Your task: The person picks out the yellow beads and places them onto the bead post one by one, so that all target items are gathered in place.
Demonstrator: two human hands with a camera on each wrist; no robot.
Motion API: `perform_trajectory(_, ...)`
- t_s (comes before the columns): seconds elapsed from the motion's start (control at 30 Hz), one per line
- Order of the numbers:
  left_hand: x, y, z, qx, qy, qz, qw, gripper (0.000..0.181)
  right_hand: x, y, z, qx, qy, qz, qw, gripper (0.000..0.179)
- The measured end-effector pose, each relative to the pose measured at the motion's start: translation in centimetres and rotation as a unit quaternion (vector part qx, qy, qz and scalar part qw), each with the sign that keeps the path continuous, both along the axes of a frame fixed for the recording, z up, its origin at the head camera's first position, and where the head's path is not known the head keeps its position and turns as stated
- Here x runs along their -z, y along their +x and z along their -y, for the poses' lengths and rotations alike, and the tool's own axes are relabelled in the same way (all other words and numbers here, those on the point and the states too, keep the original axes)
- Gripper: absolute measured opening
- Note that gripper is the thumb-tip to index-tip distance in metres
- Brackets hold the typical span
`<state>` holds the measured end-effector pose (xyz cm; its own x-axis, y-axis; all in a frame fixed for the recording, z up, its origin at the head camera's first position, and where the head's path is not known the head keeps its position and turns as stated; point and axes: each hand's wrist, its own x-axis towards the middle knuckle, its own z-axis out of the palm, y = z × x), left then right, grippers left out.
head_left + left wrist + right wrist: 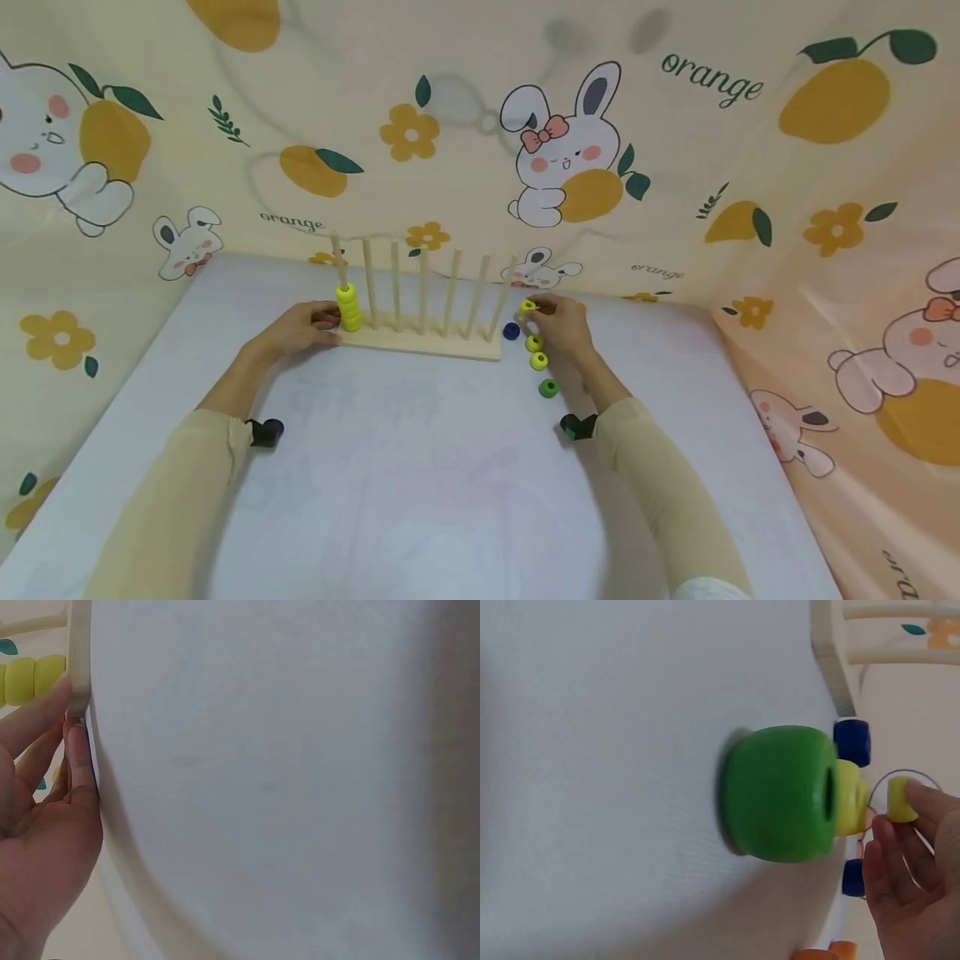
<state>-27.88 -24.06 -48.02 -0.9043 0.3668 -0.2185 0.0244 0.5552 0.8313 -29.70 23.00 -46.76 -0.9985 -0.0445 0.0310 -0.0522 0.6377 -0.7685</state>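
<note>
A wooden rack with a flat base (pixel 420 342) and several upright pegs stands toward the back of the table. Yellow beads (pixel 348 308) are stacked on its leftmost peg. My left hand (pixel 298 327) holds the left end of the base; in the left wrist view, thumb and fingers meet around that end. To the right of the rack, my right hand (pixel 564 327) pinches a yellow bead (pixel 901 799) between thumb and fingers, raised off the table. Below this hand lie two more yellow beads (pixel 536 352) and a green bead (pixel 548 388).
A dark blue bead (pixel 512 331) lies just off the rack's right end. Another blue bead (pixel 853 877) and orange beads (pixel 816 954) show near the right hand in the right wrist view. A printed cloth (pixel 450 108) with rabbits and oranges hangs behind the white table (pixel 420 500).
</note>
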Motion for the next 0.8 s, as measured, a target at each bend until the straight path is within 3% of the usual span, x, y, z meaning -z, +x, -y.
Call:
perform_trajectory(0.33,0.0,0.1,0.2,0.012,0.022,-0.001,0.9997,0.072,-2.7,0.4,0.4,-0.015,-0.023,-0.042,0.9988,0.036)
perform_trajectory(0.8,0.1,0.0,0.2,0.004,0.011,0.007,0.9999,0.07,-8.5,0.9,1.6,-0.05,0.002,-0.105,0.9933,0.033)
